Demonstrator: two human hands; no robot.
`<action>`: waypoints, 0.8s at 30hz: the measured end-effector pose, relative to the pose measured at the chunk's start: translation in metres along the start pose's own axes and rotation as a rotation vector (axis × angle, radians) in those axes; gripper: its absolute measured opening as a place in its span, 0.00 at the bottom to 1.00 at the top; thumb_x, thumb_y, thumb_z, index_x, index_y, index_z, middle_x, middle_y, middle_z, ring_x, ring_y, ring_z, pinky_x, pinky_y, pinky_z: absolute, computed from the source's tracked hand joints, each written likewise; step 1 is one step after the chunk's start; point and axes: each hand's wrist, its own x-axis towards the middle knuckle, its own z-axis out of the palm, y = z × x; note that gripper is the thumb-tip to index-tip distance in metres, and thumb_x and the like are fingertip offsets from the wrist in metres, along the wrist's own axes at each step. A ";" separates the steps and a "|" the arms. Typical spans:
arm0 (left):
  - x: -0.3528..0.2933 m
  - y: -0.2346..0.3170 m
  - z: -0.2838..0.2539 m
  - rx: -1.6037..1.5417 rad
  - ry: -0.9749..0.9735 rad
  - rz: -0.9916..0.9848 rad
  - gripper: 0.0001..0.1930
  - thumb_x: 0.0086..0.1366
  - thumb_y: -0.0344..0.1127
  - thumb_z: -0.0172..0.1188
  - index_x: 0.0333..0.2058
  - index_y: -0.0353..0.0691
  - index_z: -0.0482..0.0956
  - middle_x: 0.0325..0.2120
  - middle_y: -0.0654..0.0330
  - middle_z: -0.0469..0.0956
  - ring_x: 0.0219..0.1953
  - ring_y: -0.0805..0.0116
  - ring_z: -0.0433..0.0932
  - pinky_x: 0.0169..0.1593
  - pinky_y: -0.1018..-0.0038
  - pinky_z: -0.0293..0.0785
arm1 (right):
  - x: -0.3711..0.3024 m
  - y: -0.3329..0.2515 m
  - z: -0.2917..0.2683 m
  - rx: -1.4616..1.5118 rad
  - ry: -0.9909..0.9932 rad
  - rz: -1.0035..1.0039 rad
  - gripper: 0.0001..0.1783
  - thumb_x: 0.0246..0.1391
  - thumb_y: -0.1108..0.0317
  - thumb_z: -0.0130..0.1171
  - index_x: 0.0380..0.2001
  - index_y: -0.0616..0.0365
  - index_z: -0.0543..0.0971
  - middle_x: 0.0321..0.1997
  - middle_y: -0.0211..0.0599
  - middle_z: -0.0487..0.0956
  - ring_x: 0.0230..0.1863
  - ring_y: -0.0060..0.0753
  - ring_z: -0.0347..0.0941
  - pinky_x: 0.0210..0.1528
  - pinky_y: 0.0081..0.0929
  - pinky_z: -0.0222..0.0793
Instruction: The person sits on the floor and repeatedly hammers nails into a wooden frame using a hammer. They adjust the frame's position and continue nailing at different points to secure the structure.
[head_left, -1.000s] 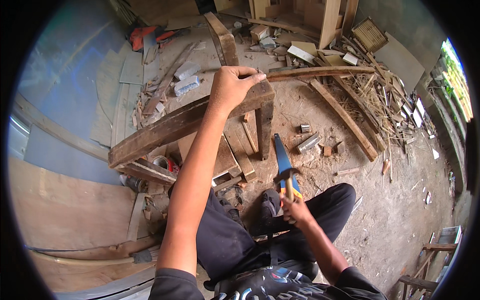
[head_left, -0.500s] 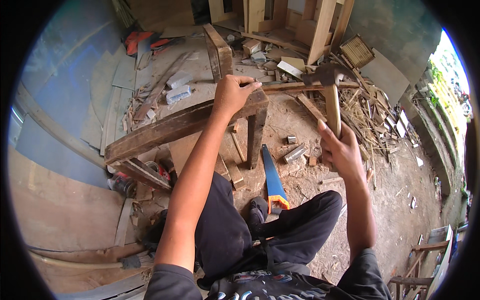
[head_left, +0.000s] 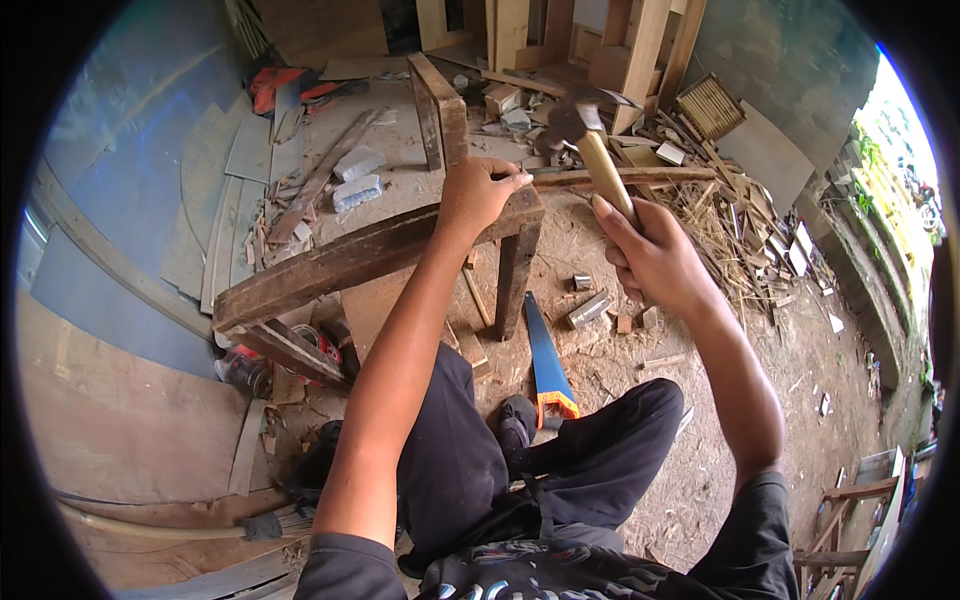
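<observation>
At the near right corner of a dark, worn wooden frame (head_left: 340,258), my left hand (head_left: 482,195) is closed, thumb and finger pinched together over the top. Whatever small thing they hold is too hidden to name. My right hand (head_left: 655,250) grips a hammer (head_left: 606,172) by its pale wooden handle. Its dark metal head is raised, up and to the right of my left fingertips and apart from the wood. The frame stands on legs in front of me, with another upright part behind my left hand.
A blue handsaw (head_left: 546,350) with an orange handle lies by my foot. Near it are a small metal tin (head_left: 581,282) and a silvery block (head_left: 588,309). Scrap wood and straw (head_left: 690,235) litter the right side. White blocks (head_left: 357,192) lie beyond the frame.
The hammer has swung leftward and up, closer to my left hand, its handle now tilting left. My left hand stays pinched at the frame's corner, hardly moved.
</observation>
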 end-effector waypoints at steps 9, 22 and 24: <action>0.001 0.001 -0.002 -0.021 -0.004 -0.049 0.14 0.57 0.43 0.73 0.34 0.37 0.89 0.26 0.53 0.86 0.27 0.67 0.82 0.38 0.70 0.76 | 0.025 -0.041 -0.006 -0.144 -0.022 0.051 0.21 0.69 0.47 0.54 0.35 0.57 0.71 0.20 0.19 0.64 0.14 0.12 0.58 0.12 0.19 0.56; 0.005 -0.001 -0.002 -0.023 -0.066 -0.109 0.17 0.56 0.45 0.74 0.36 0.38 0.89 0.29 0.54 0.87 0.31 0.68 0.83 0.41 0.71 0.77 | 0.038 -0.035 -0.013 -0.262 -0.024 -0.131 0.27 0.67 0.48 0.55 0.36 0.68 0.74 0.20 0.30 0.71 0.16 0.20 0.69 0.14 0.24 0.64; 0.003 -0.006 -0.004 -0.034 -0.063 -0.123 0.17 0.55 0.45 0.75 0.36 0.38 0.89 0.29 0.54 0.87 0.32 0.67 0.84 0.41 0.71 0.77 | 0.034 -0.038 -0.007 -0.222 -0.022 -0.131 0.27 0.67 0.47 0.55 0.35 0.67 0.74 0.20 0.28 0.71 0.16 0.19 0.69 0.14 0.24 0.65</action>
